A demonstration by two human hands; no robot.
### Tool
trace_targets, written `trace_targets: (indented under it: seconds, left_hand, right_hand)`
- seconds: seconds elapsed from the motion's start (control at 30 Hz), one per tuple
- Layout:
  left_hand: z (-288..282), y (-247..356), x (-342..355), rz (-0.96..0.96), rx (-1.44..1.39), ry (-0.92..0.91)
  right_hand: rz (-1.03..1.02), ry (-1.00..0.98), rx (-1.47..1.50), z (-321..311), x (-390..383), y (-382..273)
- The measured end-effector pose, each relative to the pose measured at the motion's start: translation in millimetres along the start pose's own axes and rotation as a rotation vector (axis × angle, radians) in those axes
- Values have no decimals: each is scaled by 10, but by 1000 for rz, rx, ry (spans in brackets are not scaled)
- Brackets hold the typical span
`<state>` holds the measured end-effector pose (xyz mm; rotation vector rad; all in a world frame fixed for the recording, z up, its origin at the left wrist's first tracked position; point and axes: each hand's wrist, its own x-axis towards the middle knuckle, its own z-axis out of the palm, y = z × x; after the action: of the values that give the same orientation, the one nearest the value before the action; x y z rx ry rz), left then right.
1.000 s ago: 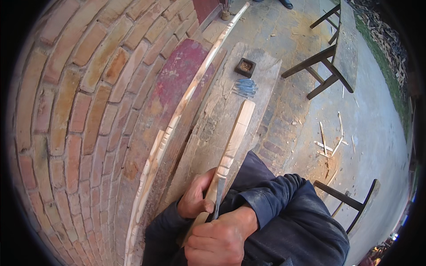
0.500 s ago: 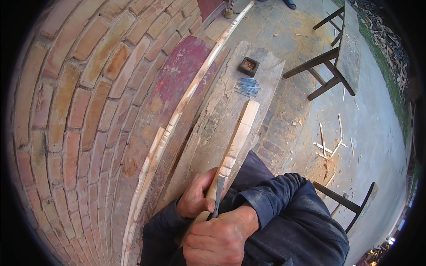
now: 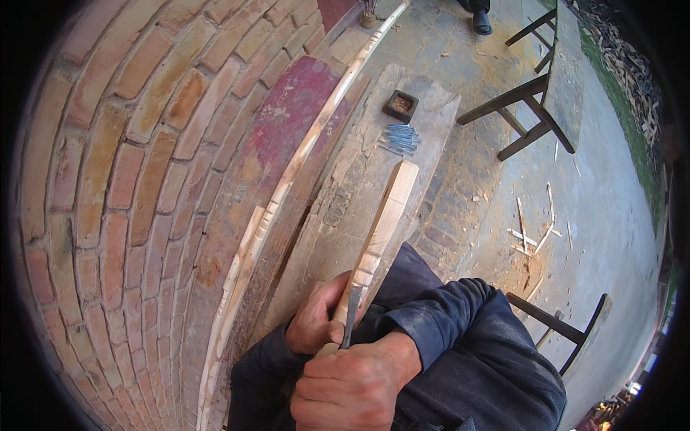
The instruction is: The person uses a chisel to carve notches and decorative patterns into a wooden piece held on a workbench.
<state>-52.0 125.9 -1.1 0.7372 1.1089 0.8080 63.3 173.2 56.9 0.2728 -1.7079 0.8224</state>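
We judge the step in hand to be paring the notched part of the squared wooden bar (image 3: 392, 205) with a flat chisel (image 3: 351, 312). Our left hand (image 3: 309, 320) grips the bar below the notches; our right hand (image 3: 348, 381) is closed in a fist round the chisel's handle, which it hides. The bar slants over the tabletop (image 3: 338, 205) near its right edge, far end toward the far edge. The blade lies along the bar, its tip just beside the notches; we cannot tell whether it bites. The next move seems to call for a short, shallow push, left thumb out of the blade's path. Past the bar, the nails (image 3: 400, 140) and dark box (image 3: 397, 116) sit toward the tabletop's far edge, so long strokes need care. More room opens beyond the right edge, over the floor (image 3: 611, 223); beyond the left edge, the long stick (image 3: 305, 147) and brick wall (image 3: 129, 179) limit us.
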Motion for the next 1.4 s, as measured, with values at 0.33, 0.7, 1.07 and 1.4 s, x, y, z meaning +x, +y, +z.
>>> trace_targets:
  seconds: [0.33,0.7,1.07,1.4]
  left_hand:
    - [26,87,29,-59,63,64]
    - [-58,-9,7,-5,68,52]
    - [-96,-86,-22,48,38,44]
    - [-49,-89,-27,48,46,35]
  right_hand:
    - [79,-37,-27,38,30,23]
    - [30,70,-88,239,-100,84]
    - [15,-71,-31,195,86,93]
    - [41,-287,-3,228,-194,-95]
